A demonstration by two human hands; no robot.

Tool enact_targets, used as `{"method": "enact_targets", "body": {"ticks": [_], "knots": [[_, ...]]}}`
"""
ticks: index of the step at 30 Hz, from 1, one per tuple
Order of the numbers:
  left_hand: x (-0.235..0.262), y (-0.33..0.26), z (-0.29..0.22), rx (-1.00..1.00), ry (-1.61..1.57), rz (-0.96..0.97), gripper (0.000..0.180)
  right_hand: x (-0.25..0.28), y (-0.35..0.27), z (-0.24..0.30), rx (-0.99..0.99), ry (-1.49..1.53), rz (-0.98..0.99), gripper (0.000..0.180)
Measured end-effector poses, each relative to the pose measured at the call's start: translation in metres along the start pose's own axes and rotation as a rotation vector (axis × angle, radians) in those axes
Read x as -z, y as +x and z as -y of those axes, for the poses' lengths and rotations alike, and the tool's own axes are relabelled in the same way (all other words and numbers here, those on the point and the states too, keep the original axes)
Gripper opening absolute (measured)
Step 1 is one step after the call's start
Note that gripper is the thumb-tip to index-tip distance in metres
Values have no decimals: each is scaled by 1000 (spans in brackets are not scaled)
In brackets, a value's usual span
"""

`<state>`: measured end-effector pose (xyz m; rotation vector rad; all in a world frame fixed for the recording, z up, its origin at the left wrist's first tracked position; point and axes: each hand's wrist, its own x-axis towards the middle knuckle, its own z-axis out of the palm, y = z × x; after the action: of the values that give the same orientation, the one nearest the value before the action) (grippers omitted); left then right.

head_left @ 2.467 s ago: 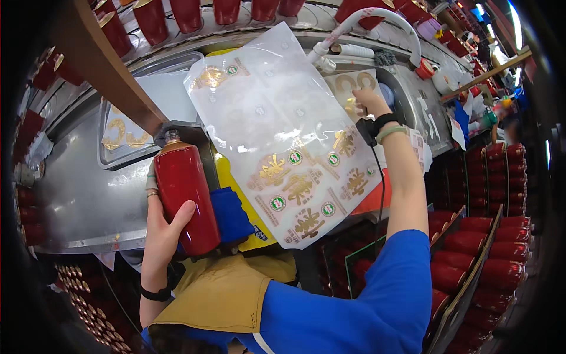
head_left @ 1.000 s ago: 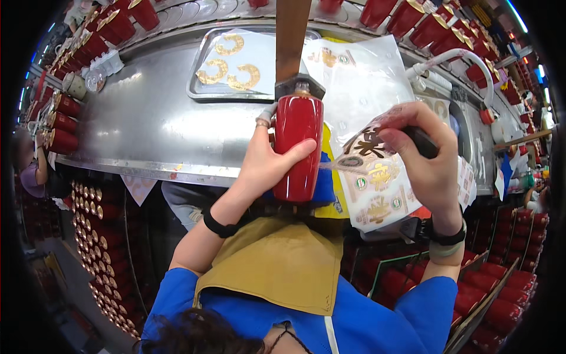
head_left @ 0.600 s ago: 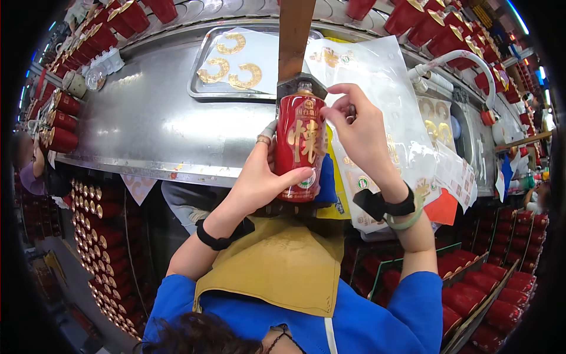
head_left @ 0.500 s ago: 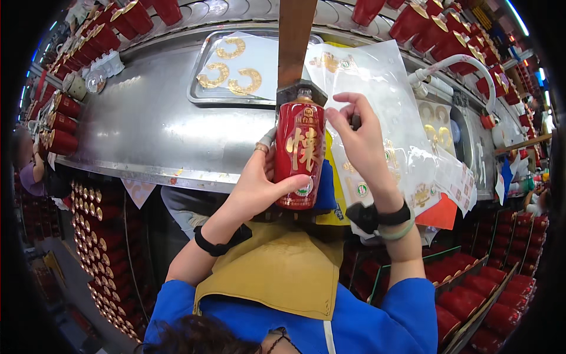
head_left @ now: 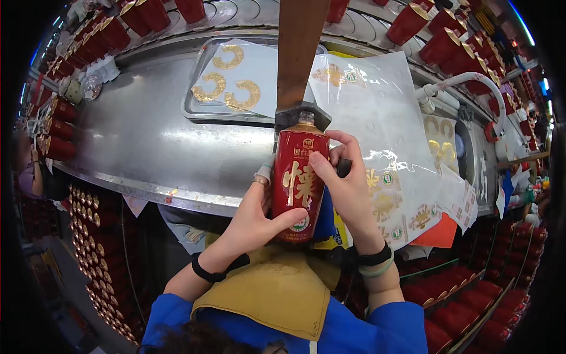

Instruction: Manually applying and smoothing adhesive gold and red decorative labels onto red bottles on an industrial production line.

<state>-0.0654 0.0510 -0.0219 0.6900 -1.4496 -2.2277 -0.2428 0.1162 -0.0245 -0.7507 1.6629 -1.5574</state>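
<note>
Head view. Item: red glazed cylindrical bottle (head_left: pixel 299 184) with a gold character on its front, a small round label near its base and a clear stopper, upright at centre frame against a dark bracket under a brown wooden post (head_left: pixel 299 53).

Left hand (head_left: pixel 254 219): cups the bottle's lower left side, thumb across the base label; grasping the bottle. Black band at the wrist.

Right hand (head_left: pixel 348 190): fingers curled round the bottle's right side, thumb pressed on the red front beside the gold character; grasping the bottle.

Adjacent: clear plastic sheet of gold and green round stickers (head_left: pixel 383 147), behind the right hand. Steel tray (head_left: pixel 197 88) holding a sheet of gold ring-shaped decals, upper left, on a curved steel worktop (head_left: pixel 135 147). Rows of red bottles (head_left: pixel 127 20) along the far rim. Mustard-yellow apron (head_left: pixel 277 289) below the hands.
</note>
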Motion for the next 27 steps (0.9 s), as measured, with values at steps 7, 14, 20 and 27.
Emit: {"method": "enact_targets", "body": {"ticks": [7,14,20,27], "knots": [[-2,2,3,11,6,-38,97,-2,-2,5,-8,-25,-17,50],[-3,0,1,33,7,-47,100,-3,-1,2,-14,-26,-28,51],[-3,0,0,29,-2,-44,104,-3,-2,5,-14,-33,-23,51],[-2,0,3,33,26,-43,106,-2,-2,5,-23,-29,-22,53]]}}
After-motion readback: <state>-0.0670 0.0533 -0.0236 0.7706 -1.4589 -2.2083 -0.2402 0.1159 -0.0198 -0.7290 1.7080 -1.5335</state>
